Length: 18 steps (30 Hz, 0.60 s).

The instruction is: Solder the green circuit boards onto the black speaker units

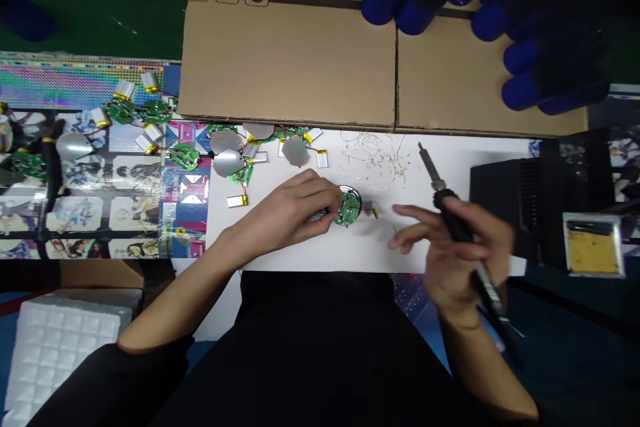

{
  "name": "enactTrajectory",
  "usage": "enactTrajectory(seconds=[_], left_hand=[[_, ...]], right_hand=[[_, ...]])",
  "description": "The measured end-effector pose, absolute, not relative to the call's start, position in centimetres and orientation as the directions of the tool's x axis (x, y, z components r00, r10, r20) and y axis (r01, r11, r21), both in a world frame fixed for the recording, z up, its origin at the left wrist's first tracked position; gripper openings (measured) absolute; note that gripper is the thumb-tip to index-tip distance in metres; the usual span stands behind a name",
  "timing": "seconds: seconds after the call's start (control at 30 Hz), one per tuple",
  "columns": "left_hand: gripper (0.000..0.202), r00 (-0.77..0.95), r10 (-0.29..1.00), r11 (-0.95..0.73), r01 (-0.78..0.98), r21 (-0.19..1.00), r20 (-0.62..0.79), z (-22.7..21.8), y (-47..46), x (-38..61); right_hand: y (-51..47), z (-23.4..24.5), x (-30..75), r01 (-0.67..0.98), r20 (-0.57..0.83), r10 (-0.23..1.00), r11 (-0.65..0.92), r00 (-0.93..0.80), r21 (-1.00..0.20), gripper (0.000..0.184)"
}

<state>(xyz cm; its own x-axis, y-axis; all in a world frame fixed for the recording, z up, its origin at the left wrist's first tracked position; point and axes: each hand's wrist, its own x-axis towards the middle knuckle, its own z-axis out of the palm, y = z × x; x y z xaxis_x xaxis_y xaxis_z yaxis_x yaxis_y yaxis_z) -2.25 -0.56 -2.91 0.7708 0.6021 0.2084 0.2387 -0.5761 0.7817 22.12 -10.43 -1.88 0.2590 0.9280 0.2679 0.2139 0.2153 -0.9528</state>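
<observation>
My left hand [305,207] is closed at the left edge of a round green circuit board [349,208], its thumb and fingertips pinched there; what lies between them is hidden. The board lies on the white work surface with a dark ring showing at its rim, and a small battery pack with a yellow end [375,212] is wired to its right side. Off to the right, my right hand [460,247] holds a soldering iron [453,217], tip pointing up and to the left. Its index and middle fingers stretch out toward the board, slightly blurred.
Several boards with silver discs [227,161] and small battery packs [237,201] lie at the left. Wire scraps [380,159] are scattered behind the board. A cardboard box [290,60] borders the back. A black case [503,203] and a tin with a yellow pad [593,250] stand right.
</observation>
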Motion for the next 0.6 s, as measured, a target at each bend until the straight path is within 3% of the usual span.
enactTrajectory(seconds=[0.1,0.2,0.3,0.43,0.6], left_hand=[[0.009,0.771,0.603,-0.580,0.248,0.776,0.204,-2.8,-0.6,-2.3],[0.012,0.772,0.605,-0.581,0.257,0.772,0.197,-2.8,-0.7,-2.4],[0.010,0.752,0.615,-0.604,0.256,0.755,0.236,-3.1,-0.9,-2.4],[0.007,0.685,0.644,-0.662,0.275,0.698,0.341,-3.7,-1.3,-2.3],[0.011,0.700,0.620,-0.710,0.309,0.633,0.354,-3.5,-1.3,-2.1]], right_hand=[[-10.9,-3.6,20.9,0.443,0.294,0.954,0.241,0.053,-0.863,0.019],[-10.4,-4.6,20.0,0.575,0.342,0.938,0.309,-0.055,-0.757,0.037],[-9.4,-4.8,19.9,0.567,0.364,0.927,0.347,-0.089,-0.747,0.041],[-8.4,-4.7,20.7,0.465,0.302,0.945,0.326,-0.128,-0.823,0.041],[-7.6,-4.9,21.8,0.438,0.244,0.954,0.296,-0.172,-0.849,0.034]])
